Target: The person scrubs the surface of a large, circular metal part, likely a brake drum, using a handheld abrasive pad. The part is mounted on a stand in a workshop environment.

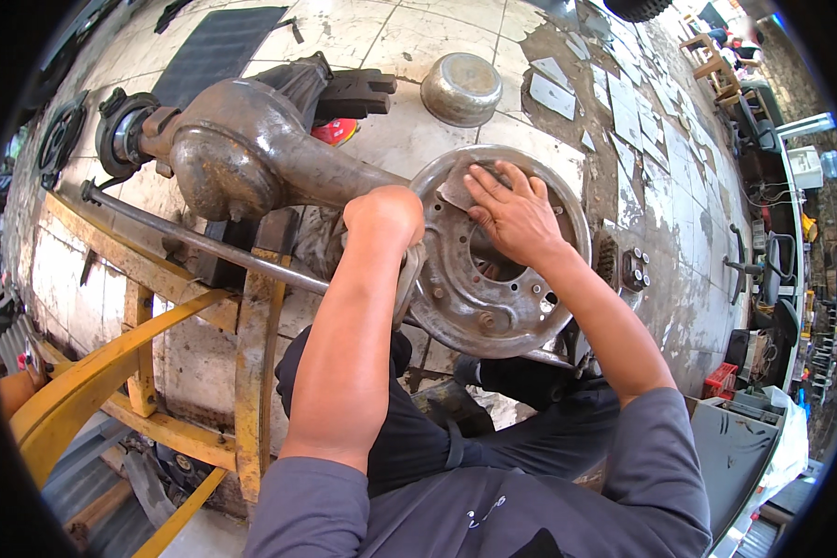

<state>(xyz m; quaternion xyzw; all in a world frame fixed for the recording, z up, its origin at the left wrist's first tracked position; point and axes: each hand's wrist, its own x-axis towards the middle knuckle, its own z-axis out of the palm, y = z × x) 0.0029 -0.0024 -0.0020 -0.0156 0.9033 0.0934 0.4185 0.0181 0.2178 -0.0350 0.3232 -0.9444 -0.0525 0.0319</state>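
Tilted toward me, a round metal brake backing plate (446, 302) with a raised rim and a hole at its centre sits at the end of a large axle housing (228, 144). My right hand (516, 212) lies on the plate's upper part, fingers extended, pressing a brownish piece of sandpaper (456, 189) to the metal. At the plate's left edge is my left hand (384, 212), bent at the wrist; its fingers are hidden. A greyish cloth (409, 279) hangs just below that wrist.
A yellow metal frame (260, 372) and a long steel rod (205, 244) stand at left. Beyond the plate, a metal drum (461, 89) rests on the tiled floor near wooden blocks (358, 91). Broken tiles (553, 93) lie farther right; a grey cabinet (730, 446) stands at lower right.
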